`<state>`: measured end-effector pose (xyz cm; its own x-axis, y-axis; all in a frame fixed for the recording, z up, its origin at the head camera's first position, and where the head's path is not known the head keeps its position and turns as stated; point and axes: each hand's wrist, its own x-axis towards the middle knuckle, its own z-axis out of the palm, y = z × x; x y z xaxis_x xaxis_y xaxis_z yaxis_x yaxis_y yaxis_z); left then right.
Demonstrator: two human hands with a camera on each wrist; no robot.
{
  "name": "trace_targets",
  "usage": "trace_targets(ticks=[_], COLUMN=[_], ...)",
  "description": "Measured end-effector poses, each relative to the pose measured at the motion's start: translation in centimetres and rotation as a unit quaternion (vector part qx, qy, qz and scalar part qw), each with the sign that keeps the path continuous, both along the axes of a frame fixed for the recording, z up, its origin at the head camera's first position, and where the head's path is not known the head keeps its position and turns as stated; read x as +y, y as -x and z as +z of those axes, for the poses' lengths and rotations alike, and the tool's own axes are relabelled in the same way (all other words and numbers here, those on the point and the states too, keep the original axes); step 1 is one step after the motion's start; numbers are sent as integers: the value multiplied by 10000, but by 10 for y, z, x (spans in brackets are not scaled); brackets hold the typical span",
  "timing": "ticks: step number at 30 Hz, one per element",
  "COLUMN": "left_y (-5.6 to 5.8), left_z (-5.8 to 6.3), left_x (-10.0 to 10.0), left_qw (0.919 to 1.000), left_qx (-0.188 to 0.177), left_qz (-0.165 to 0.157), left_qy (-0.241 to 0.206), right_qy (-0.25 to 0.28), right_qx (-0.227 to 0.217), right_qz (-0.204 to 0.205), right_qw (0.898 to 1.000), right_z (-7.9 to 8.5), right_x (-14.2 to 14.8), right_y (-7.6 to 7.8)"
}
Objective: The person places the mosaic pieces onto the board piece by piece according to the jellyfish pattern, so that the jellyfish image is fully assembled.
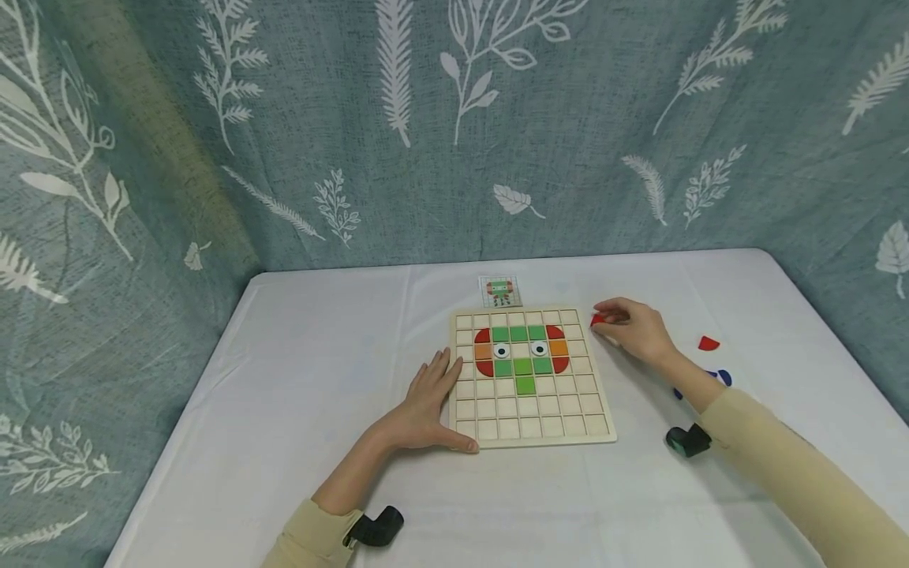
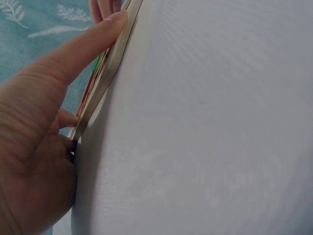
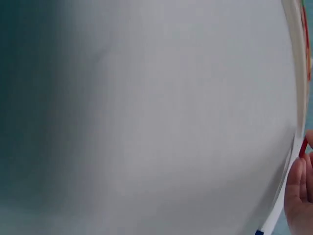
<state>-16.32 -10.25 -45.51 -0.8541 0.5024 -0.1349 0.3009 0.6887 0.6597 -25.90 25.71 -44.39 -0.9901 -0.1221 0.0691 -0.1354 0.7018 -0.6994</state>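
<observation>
A pale wooden grid board [image 1: 465, 410] lies on the white table. On it, green squares, orange squares, red quarter-circles and two eye tiles [image 1: 539, 349] form a pattern, with a light green square [image 1: 525, 385] lowest. My left hand [image 1: 419, 414] is spread along the board's left side, fingertips at the left edge and thumb at the near left corner. Just off the board's upper right edge, my right hand [image 1: 634, 327] pinches a small red piece [image 1: 597, 319] between thumb and fingers. In the right wrist view only a sliver of that red piece [image 3: 303, 146] shows.
A small picture card [image 1: 500, 291] lies against the board's far edge. To the right are a red quarter-circle [image 1: 708, 343] and blue pieces [image 1: 723, 377], partly hidden by the right forearm. A leaf-patterned curtain [image 1: 440, 197] hangs behind the table.
</observation>
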Motion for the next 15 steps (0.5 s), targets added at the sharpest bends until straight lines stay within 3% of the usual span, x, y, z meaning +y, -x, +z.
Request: trace_targets(ticks=[7, 15], left_y=[0, 1], left_z=[0, 0], left_x=[0, 0], left_qw=[10000, 9999], left_qx=[-11, -74], left_qz=[15, 67], left_qy=[-35, -26], right_qy=[631, 786], right_qx=[-638, -677], right_qz=[321, 1319], right_qw=[9954, 9858], right_z=[8, 6], right_x=[-9, -33], right_y=[-21, -49])
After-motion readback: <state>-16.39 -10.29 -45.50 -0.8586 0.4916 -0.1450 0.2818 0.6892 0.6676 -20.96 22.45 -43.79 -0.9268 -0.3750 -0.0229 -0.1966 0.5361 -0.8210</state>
